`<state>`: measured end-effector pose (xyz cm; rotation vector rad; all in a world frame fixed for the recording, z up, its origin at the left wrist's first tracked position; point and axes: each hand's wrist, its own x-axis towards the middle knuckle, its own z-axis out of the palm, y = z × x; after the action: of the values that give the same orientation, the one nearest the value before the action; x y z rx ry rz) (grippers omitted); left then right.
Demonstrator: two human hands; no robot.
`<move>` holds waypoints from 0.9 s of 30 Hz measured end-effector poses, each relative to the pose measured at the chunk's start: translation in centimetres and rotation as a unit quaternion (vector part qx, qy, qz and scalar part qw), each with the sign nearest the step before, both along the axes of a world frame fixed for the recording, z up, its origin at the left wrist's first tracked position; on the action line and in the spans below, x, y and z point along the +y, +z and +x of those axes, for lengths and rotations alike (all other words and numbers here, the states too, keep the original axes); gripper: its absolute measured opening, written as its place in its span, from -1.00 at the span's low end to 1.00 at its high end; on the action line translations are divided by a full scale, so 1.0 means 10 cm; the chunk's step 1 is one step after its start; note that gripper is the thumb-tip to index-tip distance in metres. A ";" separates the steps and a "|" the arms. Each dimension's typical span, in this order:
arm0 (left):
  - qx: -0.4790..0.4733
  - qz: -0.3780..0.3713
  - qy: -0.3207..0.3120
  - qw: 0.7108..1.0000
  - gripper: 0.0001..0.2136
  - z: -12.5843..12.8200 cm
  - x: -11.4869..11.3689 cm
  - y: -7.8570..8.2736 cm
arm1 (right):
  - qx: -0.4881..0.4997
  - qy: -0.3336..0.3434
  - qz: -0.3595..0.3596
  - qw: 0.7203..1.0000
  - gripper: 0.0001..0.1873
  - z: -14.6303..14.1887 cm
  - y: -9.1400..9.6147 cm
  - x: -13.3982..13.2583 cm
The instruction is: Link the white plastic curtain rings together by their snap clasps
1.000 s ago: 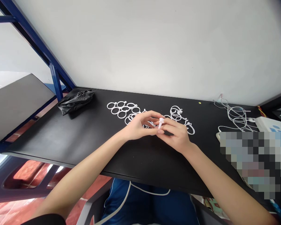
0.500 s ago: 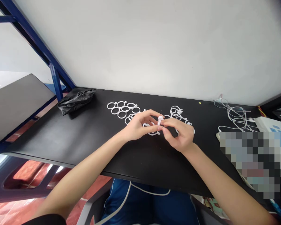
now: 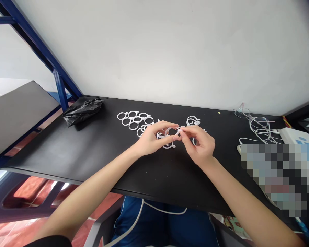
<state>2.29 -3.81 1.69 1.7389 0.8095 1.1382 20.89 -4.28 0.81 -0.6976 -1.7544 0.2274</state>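
Observation:
Above the black tabletop, my left hand [image 3: 156,137] has its thumb and fingers around a white plastic ring [image 3: 167,131] that looks like a curtain ring. My right hand [image 3: 199,145] pinches the near right side of the same ring, where the fingertips of both hands meet. Fingers hide the exact point of contact. Several similar white rings [image 3: 134,126], each with a small knob, lie flat to the left of my left hand. More rings [image 3: 193,120] lie behind and under my right hand, partly covered.
A crumpled black plastic bag [image 3: 82,111] lies at the table's back left. On the right are tangled white cables [image 3: 261,128], a white box with blue print [image 3: 296,137] and a blurred-out object [image 3: 275,178]. A wall stands behind the black table [image 3: 92,151].
The ring between my hands has turned from edge-on to showing its round opening. My right fingers have shifted to a closer pinch on it.

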 end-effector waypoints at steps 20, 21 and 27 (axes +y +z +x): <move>0.023 0.055 0.043 0.997 -0.71 0.02 -0.06 0.01 | 0.004 0.061 -0.064 0.996 -0.90 -0.07 0.03 -0.15; 0.029 0.061 0.046 0.997 -0.71 0.02 -0.07 0.02 | -0.017 0.048 -0.044 0.998 -0.90 -0.06 0.03 -0.14; 0.059 0.069 0.036 0.995 -0.70 0.03 -0.08 0.03 | -0.111 0.045 -0.015 0.993 -0.80 -0.03 -0.05 -0.09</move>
<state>2.56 -4.64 2.03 1.9186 0.8889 1.1716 20.64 -5.17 0.34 -0.6861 -2.0019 0.2452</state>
